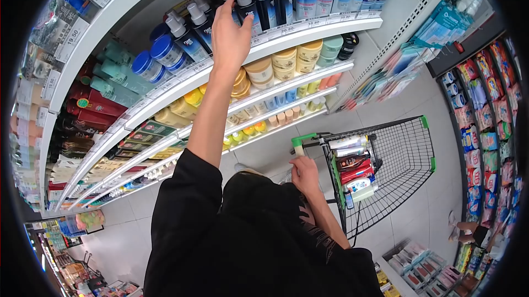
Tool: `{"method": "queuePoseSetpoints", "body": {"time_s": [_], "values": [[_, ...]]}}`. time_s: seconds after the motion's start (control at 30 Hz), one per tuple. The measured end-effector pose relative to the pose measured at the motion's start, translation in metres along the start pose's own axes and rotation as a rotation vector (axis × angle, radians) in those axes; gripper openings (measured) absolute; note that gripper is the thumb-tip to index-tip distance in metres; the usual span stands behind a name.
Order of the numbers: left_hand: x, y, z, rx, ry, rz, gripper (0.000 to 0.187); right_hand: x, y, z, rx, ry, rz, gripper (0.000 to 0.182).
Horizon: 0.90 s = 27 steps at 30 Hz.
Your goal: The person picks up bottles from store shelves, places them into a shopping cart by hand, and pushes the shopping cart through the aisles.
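My left hand [230, 38] reaches up to the top shelf, fingers and thumb apart, fingertips right at a dark blue pump bottle [248, 11] with a pale pump head. More dark blue pump bottles [193, 43] stand on both sides of it. Down by my body, my right hand [306, 175] is closed around the handle [298, 147] of a shopping cart [397, 173]. Inside the cart, near the handle end, lie several bottles, among them a red bottle [355, 171] and a white bottle [361, 188].
Tubs with blue lids [165, 50] and green bottles [113, 68] share the upper shelf. Gold-lidded jars [284, 62] line the shelf below. Hanging packets [380, 71] cover the end panel. Across the aisle, another rack [485, 131] holds colourful packs; a person's legs [468, 231] show beside it.
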<state>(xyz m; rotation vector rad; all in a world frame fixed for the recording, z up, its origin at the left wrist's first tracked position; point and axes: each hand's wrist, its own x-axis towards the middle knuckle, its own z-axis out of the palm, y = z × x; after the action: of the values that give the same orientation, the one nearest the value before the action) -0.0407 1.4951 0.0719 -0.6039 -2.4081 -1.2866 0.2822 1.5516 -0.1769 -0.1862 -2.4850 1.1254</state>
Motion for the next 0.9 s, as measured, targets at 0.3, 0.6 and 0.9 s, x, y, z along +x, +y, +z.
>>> {"method": "queuePoseSetpoints", "body": {"time_s": [0.3,0.6,0.9], "values": [[0.000,-0.007,0.005,0.042,0.018,0.051,0.047,0.003,-0.001,-0.001,0.000,-0.007,-0.004,0.018],[-0.046,0.031,-0.039,-0.422,0.149,0.033,0.043,0.002,-0.001,-0.001,0.011,-0.004,0.017,0.017],[-0.145,0.046,-0.048,-0.934,-0.351,-0.393,0.033,0.014,-0.022,-0.018,0.475,-0.104,0.534,0.014]]}}
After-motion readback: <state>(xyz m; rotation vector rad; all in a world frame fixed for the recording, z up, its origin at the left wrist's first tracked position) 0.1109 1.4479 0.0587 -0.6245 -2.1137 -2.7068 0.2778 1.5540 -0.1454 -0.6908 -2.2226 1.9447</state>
